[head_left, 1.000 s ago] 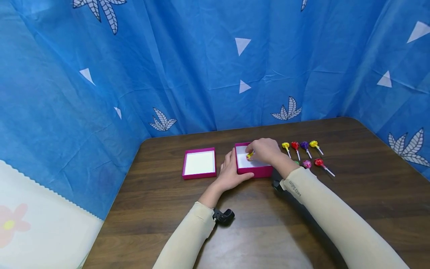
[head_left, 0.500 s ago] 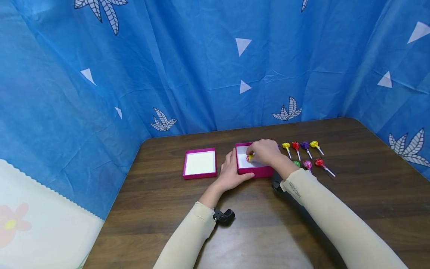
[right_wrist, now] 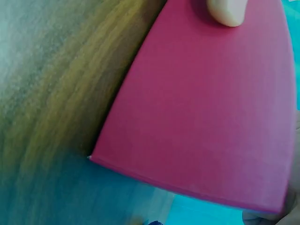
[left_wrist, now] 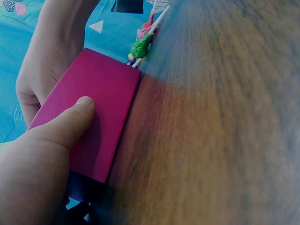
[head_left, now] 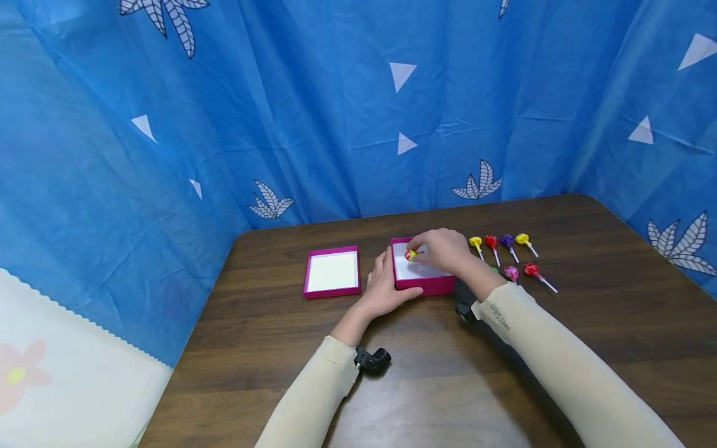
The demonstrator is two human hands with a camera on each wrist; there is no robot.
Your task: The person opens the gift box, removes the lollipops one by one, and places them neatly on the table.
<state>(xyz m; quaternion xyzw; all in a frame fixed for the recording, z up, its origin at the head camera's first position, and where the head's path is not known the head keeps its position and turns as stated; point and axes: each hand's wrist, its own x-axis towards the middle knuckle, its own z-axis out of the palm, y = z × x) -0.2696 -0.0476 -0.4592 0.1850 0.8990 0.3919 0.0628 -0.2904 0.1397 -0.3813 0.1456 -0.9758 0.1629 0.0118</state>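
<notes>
In the head view a magenta box (head_left: pixel 430 287) with a white inside stands on the table. My left hand (head_left: pixel 383 292) holds its near left corner, fingers along the left side and thumb across the front face. The left wrist view shows that thumb (left_wrist: pixel 75 119) lying on the box's front. Over the box's inside, my right hand (head_left: pixel 444 250) pinches a lollipop (head_left: pixel 411 255) with a red and yellow wrapped head pointing left. The right wrist view is mostly filled by the box wall (right_wrist: pixel 201 112); the lollipop is hidden there.
Left of the box lies a shallow magenta lid (head_left: pixel 333 272), white inside up. To the right, several lollipops lie in two rows, among them a red one (head_left: pixel 531 269) and a purple one (head_left: pixel 507 241). A blue curtain (head_left: pixel 347 112) hangs behind the table (head_left: pixel 269 348).
My right hand has shifted the lollipop slightly left and toward the far side of the box, so more of its head shows. The left hand and the box stay in place.
</notes>
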